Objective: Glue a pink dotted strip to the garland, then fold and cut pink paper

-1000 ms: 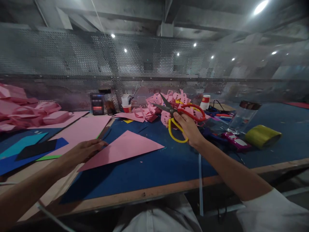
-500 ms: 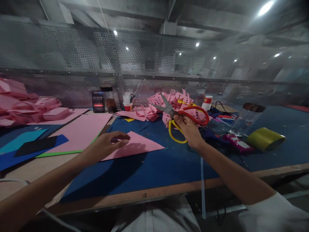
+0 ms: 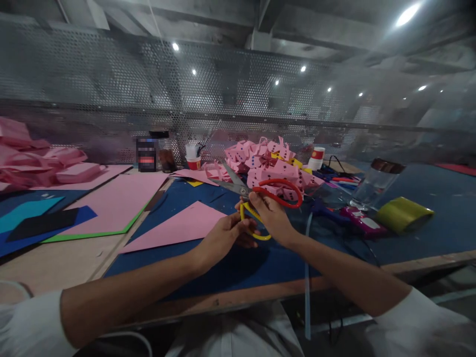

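Observation:
In my right hand (image 3: 273,218) is a pair of scissors (image 3: 241,189) with one red and one yellow handle loop. The blades point up and to the left and stand slightly apart. My left hand (image 3: 223,235) has its fingers curled at the yellow loop, which they overlap; part of them is hidden. Below and left of the scissors, a pink paper triangle (image 3: 182,223) lies flat on the blue table mat (image 3: 163,277), its right part covered by my left hand and forearm.
Behind the scissors rises a heap of pink dotted paper pieces (image 3: 256,156). Large pink sheets (image 3: 122,203) and blue card (image 3: 33,213) lie left. Paper cups (image 3: 316,158), a clear jar (image 3: 375,183), a magenta device (image 3: 362,221) and a yellow tape roll (image 3: 403,214) stand around.
My left hand has left the pink triangle and come right to the yellow loop. My right hand has brought the scissors left and lower.

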`<state>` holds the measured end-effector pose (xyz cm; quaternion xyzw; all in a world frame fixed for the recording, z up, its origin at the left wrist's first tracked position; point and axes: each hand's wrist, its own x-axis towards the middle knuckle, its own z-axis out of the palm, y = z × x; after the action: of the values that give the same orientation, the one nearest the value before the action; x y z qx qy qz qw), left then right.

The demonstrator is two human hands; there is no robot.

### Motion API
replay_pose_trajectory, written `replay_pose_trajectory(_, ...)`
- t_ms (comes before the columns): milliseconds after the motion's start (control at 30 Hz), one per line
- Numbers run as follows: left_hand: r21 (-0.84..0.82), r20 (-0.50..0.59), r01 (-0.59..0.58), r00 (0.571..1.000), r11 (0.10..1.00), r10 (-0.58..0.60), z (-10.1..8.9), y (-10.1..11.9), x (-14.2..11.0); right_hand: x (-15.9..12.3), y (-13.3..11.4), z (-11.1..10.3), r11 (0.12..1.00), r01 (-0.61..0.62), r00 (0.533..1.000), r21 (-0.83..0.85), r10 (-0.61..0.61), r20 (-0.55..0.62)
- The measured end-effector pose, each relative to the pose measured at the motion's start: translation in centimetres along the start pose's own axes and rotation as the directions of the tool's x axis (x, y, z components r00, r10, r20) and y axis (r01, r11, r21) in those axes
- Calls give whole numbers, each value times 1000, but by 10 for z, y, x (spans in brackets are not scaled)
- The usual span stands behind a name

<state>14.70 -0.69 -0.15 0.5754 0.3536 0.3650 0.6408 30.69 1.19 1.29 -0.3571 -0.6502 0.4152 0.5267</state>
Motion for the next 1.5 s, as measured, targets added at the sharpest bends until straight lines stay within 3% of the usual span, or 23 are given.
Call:
replay_pose_trajectory(200,-11,15,-76,997,997,76,-6,-4,1,-2,-3,0,993,18,999,-116,-22,-32)
replay_pose_trajectory(367,-9,11,-74,997,997,74,-6,-4,1,-1,-4,0,986,31,999,-166,-37,-36)
replay_pose_trajectory(633,-17,-14,-57,998,998,57,-5,-5,2,0,-5,2,985,-3,999,-173,-6,-50)
replay_pose_trajectory(1167,27,-33,-53,998,998,54,-7,-11,3,6,1,4,999,13,998,-33,-15,-53)
replay_pose_trajectory(1500,73,-20,-22,1000,997,24,-8,-10,7,7,0,2,995,25,999,-99,-28,-29)
